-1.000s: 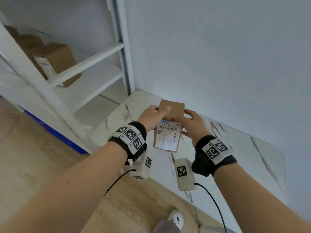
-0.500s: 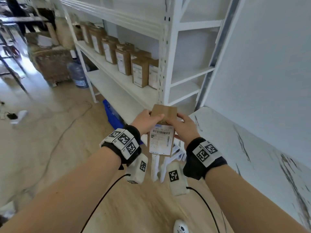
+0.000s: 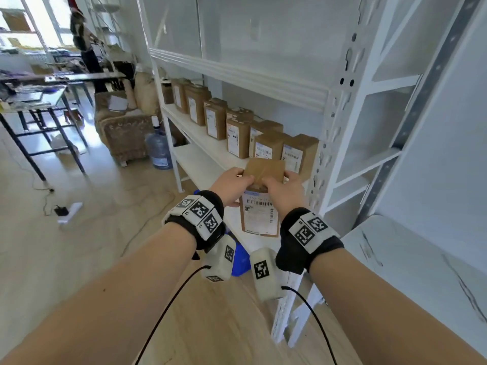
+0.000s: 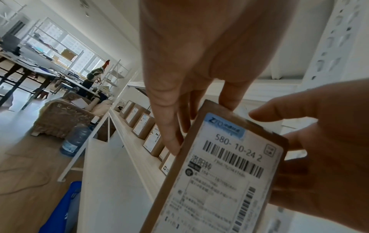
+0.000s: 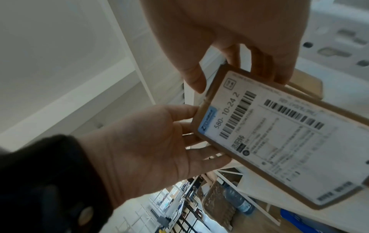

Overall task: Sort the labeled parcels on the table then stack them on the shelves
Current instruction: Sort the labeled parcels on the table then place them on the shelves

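Carried away from the marble table (image 3: 411, 262), the labeled parcel (image 3: 259, 214) is now held before the white shelves (image 3: 210, 143), left hand (image 3: 232, 187) and right hand (image 3: 283, 192) fingers curled round its top; a row of parcels (image 3: 237, 130) is stood behind.

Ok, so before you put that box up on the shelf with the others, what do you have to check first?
1. Both hands hold the parcel: ok. The left hand and right hand grip its upper sides.
2. Label readable: ok, it reads 580-10-24 2 in the wrist views.
3. Label faces outward like the row of parcels: ok.
4. Free space on the shelf board: ok in front of the row; behind it, cannot tell.
5. Number matches this row: cannot tell, those labels are too small.
6. Parcel clear of the upright post: ok, though close.
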A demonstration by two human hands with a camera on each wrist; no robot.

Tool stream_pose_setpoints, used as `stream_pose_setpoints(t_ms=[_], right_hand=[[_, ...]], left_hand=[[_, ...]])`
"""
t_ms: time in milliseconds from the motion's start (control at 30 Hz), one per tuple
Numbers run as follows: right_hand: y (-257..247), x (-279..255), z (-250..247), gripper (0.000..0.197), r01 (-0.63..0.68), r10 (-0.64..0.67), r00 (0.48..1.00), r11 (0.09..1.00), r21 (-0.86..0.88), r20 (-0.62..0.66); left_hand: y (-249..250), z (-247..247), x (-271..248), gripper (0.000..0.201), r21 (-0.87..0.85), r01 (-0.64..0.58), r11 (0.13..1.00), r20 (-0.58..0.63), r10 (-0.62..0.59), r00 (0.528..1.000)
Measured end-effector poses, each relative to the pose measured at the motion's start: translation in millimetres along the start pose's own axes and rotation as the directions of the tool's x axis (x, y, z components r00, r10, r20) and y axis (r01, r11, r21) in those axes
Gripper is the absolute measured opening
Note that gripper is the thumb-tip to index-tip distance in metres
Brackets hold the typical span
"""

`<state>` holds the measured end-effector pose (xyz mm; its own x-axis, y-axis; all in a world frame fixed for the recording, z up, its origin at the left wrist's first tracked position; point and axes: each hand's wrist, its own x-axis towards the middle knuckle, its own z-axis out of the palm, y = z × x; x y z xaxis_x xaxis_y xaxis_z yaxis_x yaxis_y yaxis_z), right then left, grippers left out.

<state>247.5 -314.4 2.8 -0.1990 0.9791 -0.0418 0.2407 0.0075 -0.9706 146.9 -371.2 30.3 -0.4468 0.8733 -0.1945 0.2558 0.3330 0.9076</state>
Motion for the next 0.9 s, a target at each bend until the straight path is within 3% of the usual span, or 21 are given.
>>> stream_pose_setpoints(t_ms=[133, 533, 700, 900], right_hand=[[-7.7, 44.0, 16.2, 0.068, -0.047, 0.048, 0.991, 0.999, 0.008, -0.125], [-4.5, 107.5, 26.8, 0.076, -0.226, 0.191, 0.916, 0.972, -0.059, -0.353], [-1.5, 124.0, 28.7, 0.073, -0.27, 0.227, 0.865, 0.962, -0.034, -0.447], [2.1, 143.0, 31.2, 0.071, -0.338, 0.224, 0.78, 0.936, -0.093, -0.584]], left_hand=[[18.0, -7.6, 49.2, 0.01, 0.044, -0.036, 0.998, 0.096, 0.031, 0.995], [33.8, 12.2, 157.2, 0.017, 0.087, -0.073, 0.993, 0.337, 0.04, 0.941], [34.1, 24.0, 189.8, 0.035, 0.159, -0.198, 0.967, 0.493, 0.096, 0.865], [33.6, 28.2, 235.0, 0.044, 0.153, -0.343, 0.927, 0.68, 0.153, 0.717]])
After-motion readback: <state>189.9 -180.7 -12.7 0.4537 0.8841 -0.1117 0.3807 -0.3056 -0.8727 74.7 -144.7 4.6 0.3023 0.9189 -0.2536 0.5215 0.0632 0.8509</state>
